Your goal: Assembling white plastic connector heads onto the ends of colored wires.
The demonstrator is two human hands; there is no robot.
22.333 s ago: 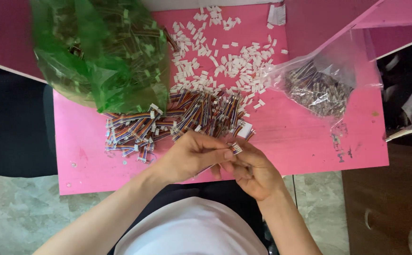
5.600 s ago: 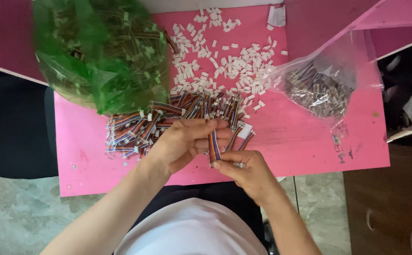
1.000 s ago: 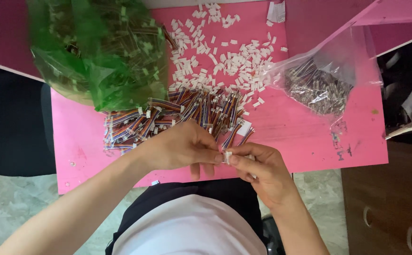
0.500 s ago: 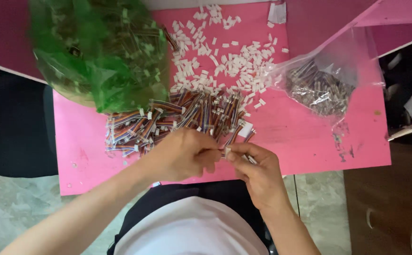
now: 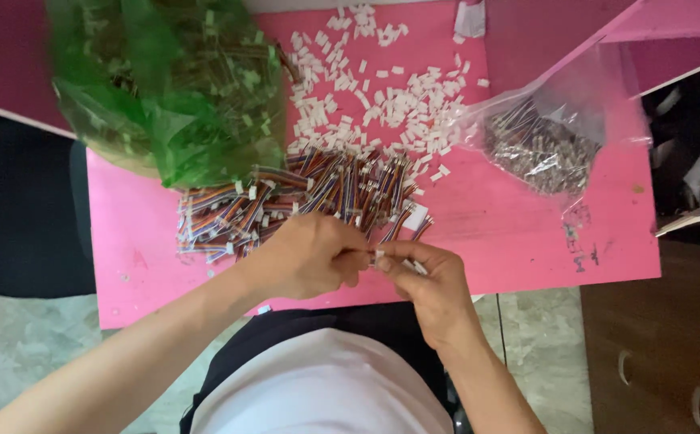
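My left hand [image 5: 310, 257] and my right hand [image 5: 430, 281] meet over the near edge of a pink table [image 5: 526, 241]. Between their fingertips they pinch a small white connector with short wires [image 5: 378, 257]. My right hand also keeps a few more coloured wires under its fingers. Just beyond my hands lies a heap of multicoloured wire leads with white plugs [image 5: 302, 197]. Further back, loose white plastic connector housings [image 5: 374, 96] are scattered across the table.
A large green plastic bag [image 5: 173, 88] full of parts sits at the back left. A clear bag of small metallic-looking parts [image 5: 538, 145] lies at the right. A dark chair [image 5: 20, 209] stands left of the table, a wooden cabinet [image 5: 663, 345] at the lower right.
My hands stay together at the table's near edge, shifting only slightly while working the small connector. The heaps and bags have not moved.
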